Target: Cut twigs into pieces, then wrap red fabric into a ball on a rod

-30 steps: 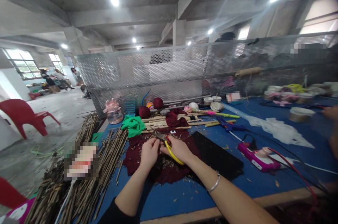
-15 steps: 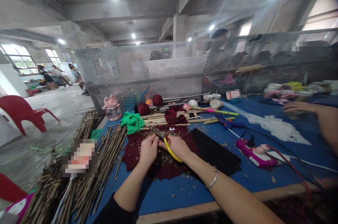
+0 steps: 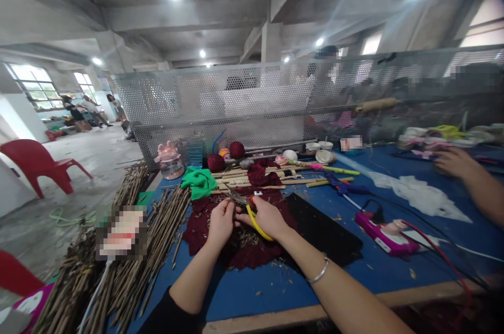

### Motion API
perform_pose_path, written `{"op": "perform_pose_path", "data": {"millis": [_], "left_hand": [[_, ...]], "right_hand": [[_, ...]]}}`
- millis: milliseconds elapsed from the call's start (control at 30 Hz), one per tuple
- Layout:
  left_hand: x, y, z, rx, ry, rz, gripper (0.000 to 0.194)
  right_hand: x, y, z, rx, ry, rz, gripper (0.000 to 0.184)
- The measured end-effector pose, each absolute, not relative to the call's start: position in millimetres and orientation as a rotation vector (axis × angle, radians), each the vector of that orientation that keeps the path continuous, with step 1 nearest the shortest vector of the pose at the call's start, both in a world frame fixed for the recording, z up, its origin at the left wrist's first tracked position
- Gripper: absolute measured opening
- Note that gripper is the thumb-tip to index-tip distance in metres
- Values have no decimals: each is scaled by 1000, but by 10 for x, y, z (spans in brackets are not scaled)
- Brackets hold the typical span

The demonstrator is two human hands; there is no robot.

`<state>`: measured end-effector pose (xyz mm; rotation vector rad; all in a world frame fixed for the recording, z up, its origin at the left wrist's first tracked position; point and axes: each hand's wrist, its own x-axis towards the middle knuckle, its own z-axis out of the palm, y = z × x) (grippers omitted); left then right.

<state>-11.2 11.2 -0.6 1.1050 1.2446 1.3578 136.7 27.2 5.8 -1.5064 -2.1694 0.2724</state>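
My right hand (image 3: 269, 216) is closed around a pair of scissors (image 3: 258, 227) with yellow and red handles. Their blades point up and to the left, over my left fingertips, and look parted. My left hand (image 3: 220, 225) is pinched shut just beside the blades; whatever sits between its fingers is too small to make out. Below both hands a dark red cloth (image 3: 197, 231) lies on the blue table, strewn with brown dry clippings (image 3: 252, 242). A bundle of thin brown sticks (image 3: 157, 239) lies left of my left hand.
A black cloth (image 3: 321, 231) and a purple power strip (image 3: 384, 234) with cords lie to the right, near a blue glue gun (image 3: 338, 184). Behind are a green cloth (image 3: 199, 183), pale sticks, yarn balls and a perforated metal screen (image 3: 165, 108). A co-worker's hand (image 3: 457, 163) is at far right.
The view has shifted slightly. My hands stay together over the red cloth, and the scissor blades look a little wider apart. The co-worker's hand has moved slightly toward the items at the back right.
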Motion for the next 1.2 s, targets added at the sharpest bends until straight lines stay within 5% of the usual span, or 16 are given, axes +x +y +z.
{"op": "perform_pose_path", "data": {"millis": [1200], "left_hand": [[-121, 89, -25, 1227, 1284, 1378, 31]], "right_hand": [[1361, 299, 51, -1623, -2144, 351, 43]]}}
